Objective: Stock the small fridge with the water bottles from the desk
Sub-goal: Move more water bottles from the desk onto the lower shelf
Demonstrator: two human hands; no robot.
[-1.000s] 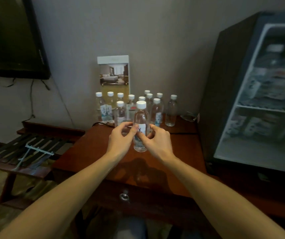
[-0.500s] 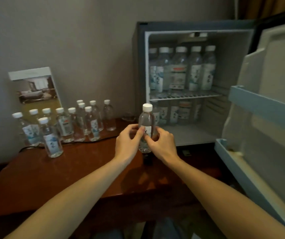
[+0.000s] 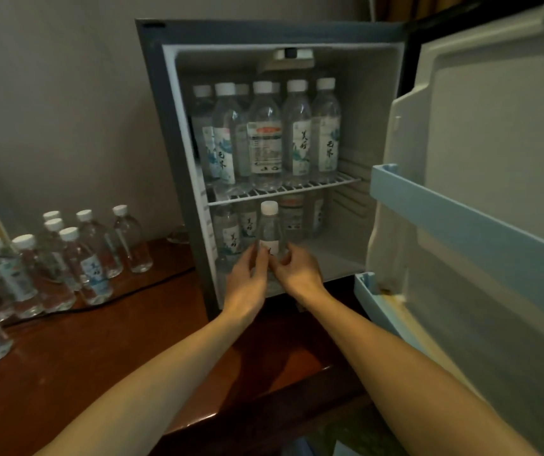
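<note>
A clear water bottle (image 3: 270, 232) with a white cap stands upright at the front of the small fridge's (image 3: 346, 258) lower compartment. My left hand (image 3: 247, 281) and my right hand (image 3: 296, 273) hold it from either side, fingers curled round its lower half. Several more bottles (image 3: 66, 258) stand on the wooden desk (image 3: 116, 340) at the left. The fridge's wire shelf (image 3: 313, 187) carries a row of bottles, and others stand at the back of the lower compartment.
The fridge door (image 3: 494, 192) stands wide open at the right, its blue rack (image 3: 461, 205) jutting toward me. A dark cable (image 3: 152, 289) runs across the desk behind the bottles. A leaflet's edge shows at the far left.
Both hands carried the bottle from over the desk rightward and forward into the fridge's lower compartment. The view swung from the desk to the open fridge.
</note>
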